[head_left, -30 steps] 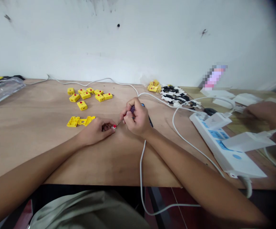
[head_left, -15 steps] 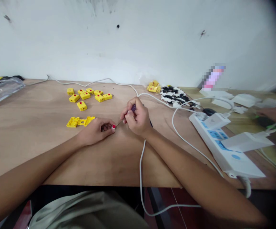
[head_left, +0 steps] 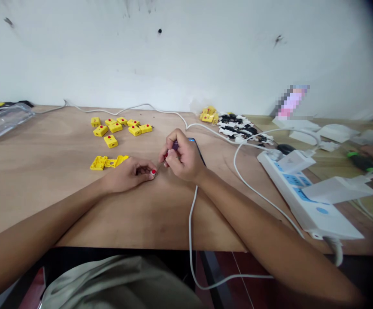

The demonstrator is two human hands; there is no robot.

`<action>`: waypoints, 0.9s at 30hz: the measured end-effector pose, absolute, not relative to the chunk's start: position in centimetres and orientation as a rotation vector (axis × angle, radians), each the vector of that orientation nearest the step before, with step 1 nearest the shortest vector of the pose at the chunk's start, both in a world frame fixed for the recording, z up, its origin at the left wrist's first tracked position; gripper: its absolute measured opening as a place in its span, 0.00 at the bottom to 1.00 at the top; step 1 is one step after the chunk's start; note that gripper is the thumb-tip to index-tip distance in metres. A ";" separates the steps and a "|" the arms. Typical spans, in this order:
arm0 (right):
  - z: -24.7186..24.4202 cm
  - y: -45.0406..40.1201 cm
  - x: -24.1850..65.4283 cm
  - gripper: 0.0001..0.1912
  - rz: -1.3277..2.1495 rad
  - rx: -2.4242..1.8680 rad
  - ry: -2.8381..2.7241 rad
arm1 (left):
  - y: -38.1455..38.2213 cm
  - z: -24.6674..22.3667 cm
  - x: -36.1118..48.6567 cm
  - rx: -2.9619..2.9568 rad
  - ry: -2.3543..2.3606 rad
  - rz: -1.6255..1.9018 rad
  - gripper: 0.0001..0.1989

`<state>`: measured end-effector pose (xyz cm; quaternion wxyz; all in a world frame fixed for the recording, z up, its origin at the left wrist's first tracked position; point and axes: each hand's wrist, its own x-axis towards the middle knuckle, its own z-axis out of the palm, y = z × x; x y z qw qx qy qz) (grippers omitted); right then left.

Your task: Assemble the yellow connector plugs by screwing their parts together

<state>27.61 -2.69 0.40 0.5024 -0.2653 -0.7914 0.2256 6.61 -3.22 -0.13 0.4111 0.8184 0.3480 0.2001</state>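
Observation:
My left hand rests on the wooden table and pinches a small white part with a red button. My right hand is wrapped round the dark handle of a screwdriver, whose thin shaft slants down to the small part. Just behind my left hand lie open yellow housing pieces. Farther back sit several yellow blocks with red buttons.
A white power strip with chargers stands at the right, cables running across the table. A phone lies partly behind my right hand. Black and white parts, a bag of yellow pieces and a clear tray are farther back.
My right hand has shifted slightly left with the screwdriver, uncovering more of the phone behind it. My left hand keeps its pinch. At the far right, a person's hand has moved, showing a green and black tool.

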 end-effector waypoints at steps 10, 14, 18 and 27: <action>0.6 -2.3 26.7 0.09 0.413 -0.659 -2.123 | -3.8 0.2 6.7 2.189 0.949 0.525 0.10; 1.0 -2.3 26.8 0.08 0.364 -0.644 -2.165 | -3.8 0.4 6.7 2.211 0.951 0.503 0.10; 2.0 -3.0 27.4 0.08 0.399 -0.693 -2.078 | -3.6 0.3 6.6 2.229 0.947 0.486 0.09; 1.3 -4.1 28.4 0.07 0.538 -0.749 -2.140 | -3.4 0.0 6.5 2.219 0.948 0.488 0.10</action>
